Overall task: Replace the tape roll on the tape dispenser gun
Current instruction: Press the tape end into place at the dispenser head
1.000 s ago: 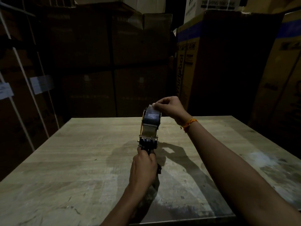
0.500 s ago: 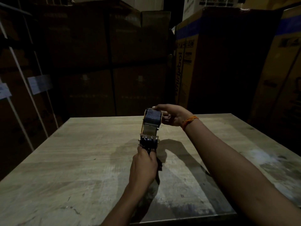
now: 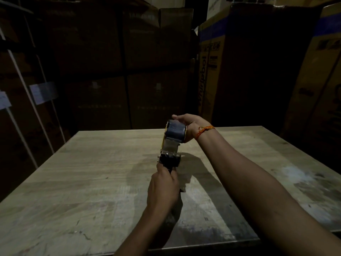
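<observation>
I hold the tape dispenser gun (image 3: 168, 157) upright above the middle of the wooden table (image 3: 83, 178). My left hand (image 3: 163, 189) is wrapped around its dark handle from below. A tape roll (image 3: 175, 131) sits at the top of the gun, its band facing me, with a yellow side plate on its left. My right hand (image 3: 190, 126) cups the roll from the right and behind, fingers curled over its top. An orange thread band circles my right wrist. The gun's metal plate and blade sit just under the roll.
Tall stacked cardboard boxes (image 3: 129, 61) stand close behind the table, strapped with white bands on the left. A large appliance carton (image 3: 210, 71) stands at the back right. The table's near edge runs across the bottom of the view. The room is dim.
My right hand dropped from pinching the tape's end above the roll to cupping the roll's right side. My left hand and the gun stayed about where they were.
</observation>
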